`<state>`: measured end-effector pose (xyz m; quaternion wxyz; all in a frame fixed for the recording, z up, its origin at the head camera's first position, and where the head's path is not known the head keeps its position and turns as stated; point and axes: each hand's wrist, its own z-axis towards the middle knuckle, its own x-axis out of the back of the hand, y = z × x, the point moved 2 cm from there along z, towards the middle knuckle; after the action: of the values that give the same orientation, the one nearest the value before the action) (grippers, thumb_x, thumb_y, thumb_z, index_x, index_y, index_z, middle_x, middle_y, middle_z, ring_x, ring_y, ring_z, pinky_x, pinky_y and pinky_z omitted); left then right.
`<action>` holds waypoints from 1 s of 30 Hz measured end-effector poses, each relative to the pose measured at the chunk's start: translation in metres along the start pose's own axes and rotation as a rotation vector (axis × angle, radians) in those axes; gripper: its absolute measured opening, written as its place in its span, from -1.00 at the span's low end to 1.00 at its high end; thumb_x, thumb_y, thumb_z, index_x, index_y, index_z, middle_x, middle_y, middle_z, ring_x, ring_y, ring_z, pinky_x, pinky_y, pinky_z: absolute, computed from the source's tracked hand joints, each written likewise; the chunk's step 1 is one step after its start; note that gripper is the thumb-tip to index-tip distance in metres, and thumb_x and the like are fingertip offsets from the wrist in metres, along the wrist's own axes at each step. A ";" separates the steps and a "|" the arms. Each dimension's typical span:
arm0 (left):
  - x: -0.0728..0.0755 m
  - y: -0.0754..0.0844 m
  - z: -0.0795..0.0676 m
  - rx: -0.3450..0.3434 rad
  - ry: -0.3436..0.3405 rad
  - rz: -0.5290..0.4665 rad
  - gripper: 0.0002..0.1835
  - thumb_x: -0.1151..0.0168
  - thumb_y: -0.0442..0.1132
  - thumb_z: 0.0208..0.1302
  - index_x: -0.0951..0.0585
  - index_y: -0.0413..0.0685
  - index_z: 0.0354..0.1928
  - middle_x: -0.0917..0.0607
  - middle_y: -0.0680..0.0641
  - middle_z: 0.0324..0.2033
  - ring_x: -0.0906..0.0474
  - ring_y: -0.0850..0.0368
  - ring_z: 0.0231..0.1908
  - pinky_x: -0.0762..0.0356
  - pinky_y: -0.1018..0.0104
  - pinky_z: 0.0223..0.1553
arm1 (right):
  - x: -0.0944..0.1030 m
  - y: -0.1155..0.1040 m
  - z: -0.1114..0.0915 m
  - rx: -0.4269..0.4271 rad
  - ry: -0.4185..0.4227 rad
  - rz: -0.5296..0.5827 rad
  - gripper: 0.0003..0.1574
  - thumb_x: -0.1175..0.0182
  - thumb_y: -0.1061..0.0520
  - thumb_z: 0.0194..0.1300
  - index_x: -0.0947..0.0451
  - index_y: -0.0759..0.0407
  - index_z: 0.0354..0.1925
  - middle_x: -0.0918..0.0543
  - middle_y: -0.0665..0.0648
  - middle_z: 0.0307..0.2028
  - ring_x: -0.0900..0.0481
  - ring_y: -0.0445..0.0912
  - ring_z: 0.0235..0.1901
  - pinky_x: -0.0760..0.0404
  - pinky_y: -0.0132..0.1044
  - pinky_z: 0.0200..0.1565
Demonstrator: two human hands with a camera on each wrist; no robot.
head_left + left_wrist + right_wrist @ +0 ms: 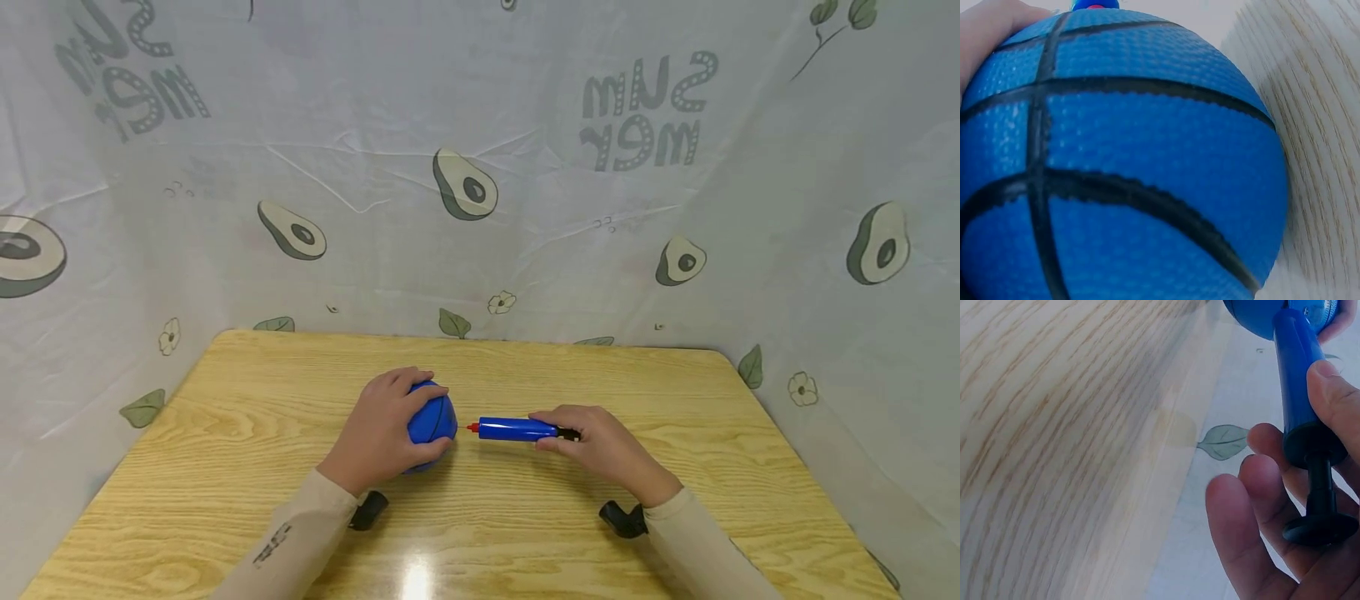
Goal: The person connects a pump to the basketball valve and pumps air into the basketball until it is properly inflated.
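Observation:
A small blue basketball [432, 419] with black lines is gripped by my left hand [386, 429], its fingers and thumb spread round the ball. In the left wrist view the ball [1160, 150] fills most of the picture. My right hand [600, 442] holds a blue hand pump [517, 429] near its black handle end, thumb on one side and fingers on the other. The pump's red nozzle [473, 427] and thin needle point at the ball's right side. Whether the needle tip is inside the ball, I cannot tell. In the right wrist view the black plunger [1320, 500] sticks partly out of the barrel.
Both hands work above a wood-grain table [637, 383]. A pale curtain [375, 100] printed with avocados and leaves hangs behind and at the sides. Black wrist-worn pieces [369, 510] show beside the sleeves.

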<state>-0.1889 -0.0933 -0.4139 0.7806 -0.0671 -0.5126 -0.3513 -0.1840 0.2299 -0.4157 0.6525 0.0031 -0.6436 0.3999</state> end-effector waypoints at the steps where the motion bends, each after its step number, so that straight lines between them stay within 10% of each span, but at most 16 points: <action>1: 0.000 -0.001 0.000 0.004 -0.004 -0.007 -0.33 -0.47 0.27 0.12 -0.65 0.20 0.25 -0.59 -0.08 0.27 -0.47 -0.16 0.28 -0.44 -0.27 0.27 | 0.000 0.000 0.001 -0.002 0.001 0.002 -0.47 -0.36 -0.10 0.38 -0.67 0.03 0.24 -0.76 0.02 -0.01 -0.52 -0.29 -0.35 -0.51 -0.40 -0.35; 30: 0.002 -0.005 0.003 0.076 -0.039 -0.066 -0.32 -0.46 0.28 0.15 -0.62 0.21 0.29 -0.53 -0.05 0.32 -0.43 -0.16 0.33 -0.54 -0.25 0.20 | 0.009 0.005 -0.002 -0.016 0.052 -0.032 -0.47 -0.39 -0.10 0.36 -0.67 -0.03 0.25 -0.74 -0.04 -0.01 -0.55 -0.26 -0.31 -0.54 -0.38 -0.33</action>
<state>-0.1935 -0.0964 -0.4121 0.7604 -0.0271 -0.5427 -0.3557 -0.1861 0.2389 -0.4112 0.6753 -0.0024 -0.6295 0.3842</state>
